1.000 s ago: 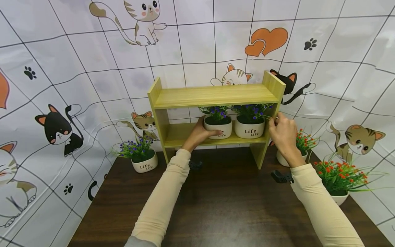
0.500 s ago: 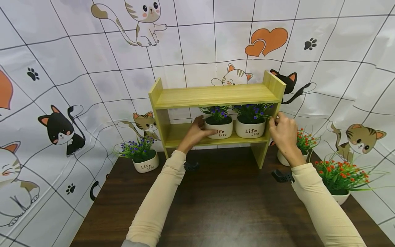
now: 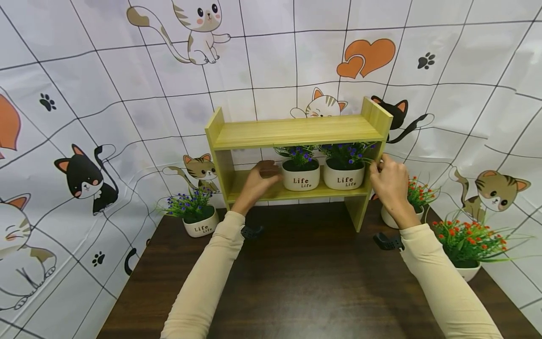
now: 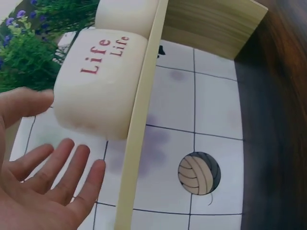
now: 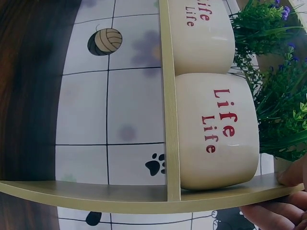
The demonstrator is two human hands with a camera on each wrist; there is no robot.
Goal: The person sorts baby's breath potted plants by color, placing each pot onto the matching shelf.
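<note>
The left hand (image 3: 255, 184) reaches in at the lower board of the shelf (image 3: 292, 131), thumb and fingers spread well apart and holding nothing. Its thumb tip is right beside the left pot (image 3: 301, 180); whether it touches cannot be told. The right hand (image 3: 388, 183) pinches the front edge of the shelf's right side board, with the thumb on the inner face and the fingers on the outer one. Both arms stretch forward in cream sleeves.

On the dark brown wooden table (image 3: 305, 282), a pot of purple flowers (image 3: 201, 226) stands left of the shelf, and pots of orange-red flowers (image 3: 469, 245) stand to its right, one partly behind the right hand. The white wall covering (image 3: 271, 61) behind has black grid lines, cartoon cats, hearts and paw prints.

The left pot and the right pot (image 3: 345, 179) stand upright, near each other, on the shelf's lower board. Both are cream and rounded, printed "Life Life" in dark red, with green leaves and purple flowers. The shelf is pale yellow wood.
</note>
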